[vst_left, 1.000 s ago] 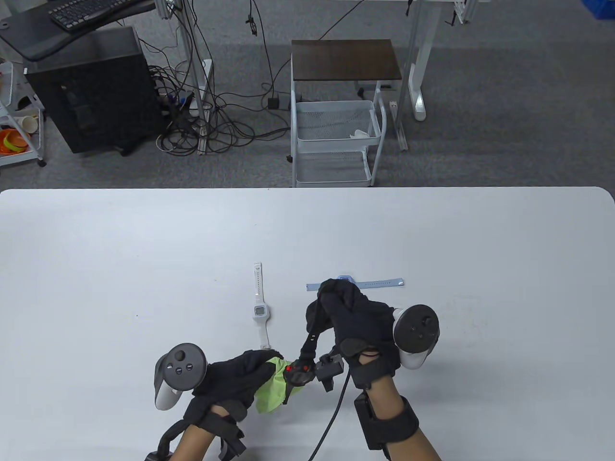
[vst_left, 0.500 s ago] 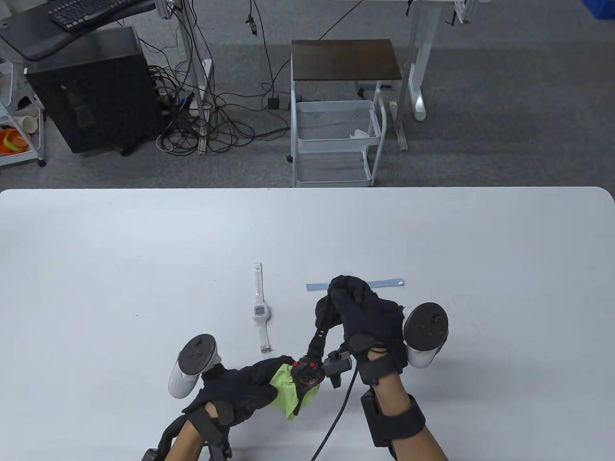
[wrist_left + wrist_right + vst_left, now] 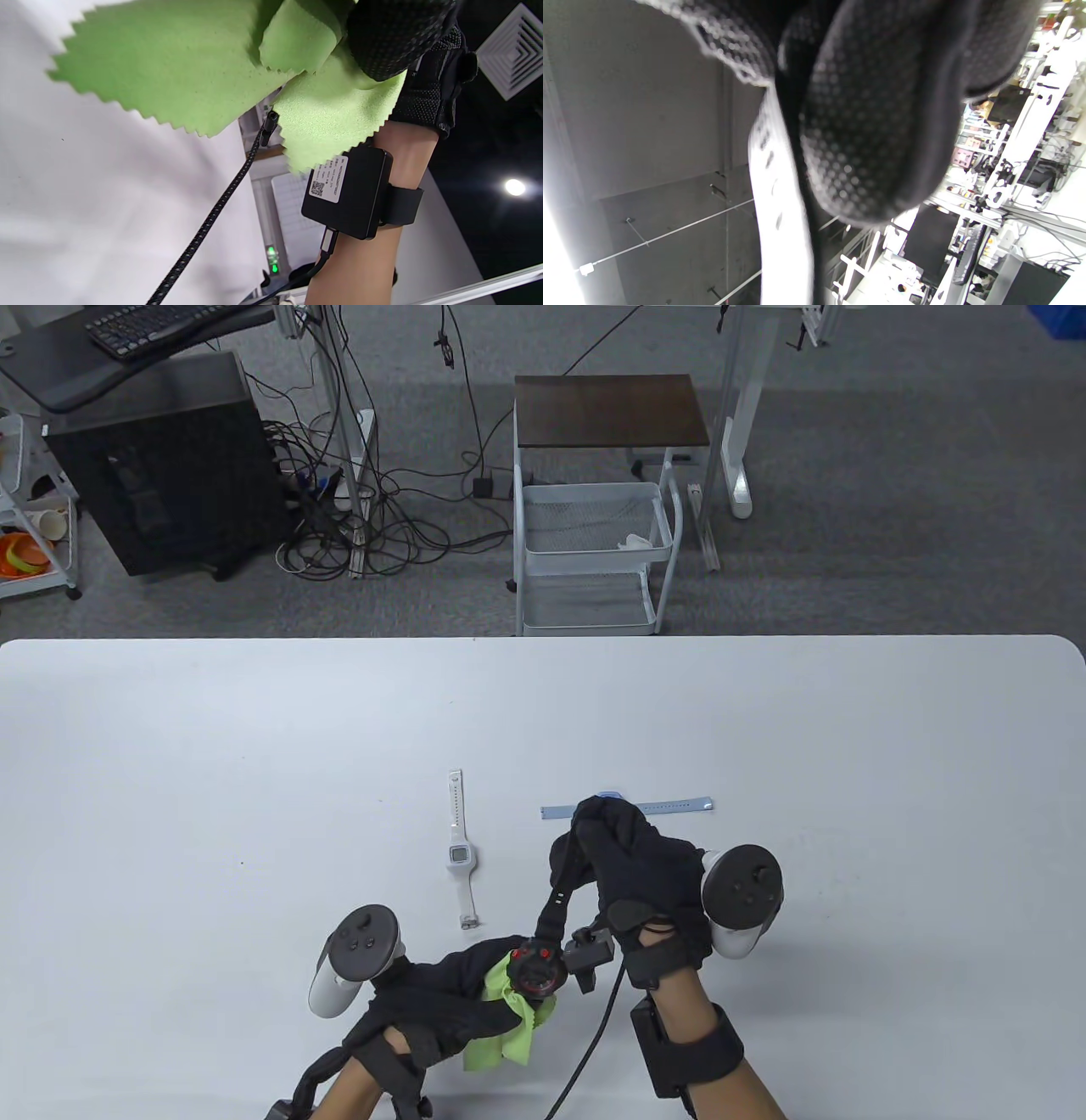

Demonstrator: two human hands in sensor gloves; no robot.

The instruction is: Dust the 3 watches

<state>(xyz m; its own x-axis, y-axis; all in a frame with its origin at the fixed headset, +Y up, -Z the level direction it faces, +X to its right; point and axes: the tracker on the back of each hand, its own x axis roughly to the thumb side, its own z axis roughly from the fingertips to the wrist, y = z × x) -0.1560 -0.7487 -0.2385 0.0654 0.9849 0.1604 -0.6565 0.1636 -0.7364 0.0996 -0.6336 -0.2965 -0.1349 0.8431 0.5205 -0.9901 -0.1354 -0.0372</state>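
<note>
My right hand (image 3: 632,857) grips the strap of a black watch with red buttons (image 3: 536,969) and holds it above the table. My left hand (image 3: 450,997) holds a green cloth (image 3: 502,1031) against the watch's round face. In the left wrist view the green cloth (image 3: 191,72) hangs from my gloved fingers (image 3: 394,38). The right wrist view is filled by my gloved fingers (image 3: 878,127) around the strap (image 3: 780,203). A white watch (image 3: 459,848) lies flat on the table to the left. A light blue watch (image 3: 670,806) lies behind my right hand, its face mostly hidden.
The white table (image 3: 254,746) reaches from edge to edge. Beyond its far edge stand a white wire-basket cart (image 3: 594,551), a black computer tower (image 3: 161,466) and tangled cables (image 3: 365,526) on the grey floor.
My left hand has moved right and turned, and the green cloth has shifted along the black watch's face. My right hand has wavered slightly while still holding the strap.
</note>
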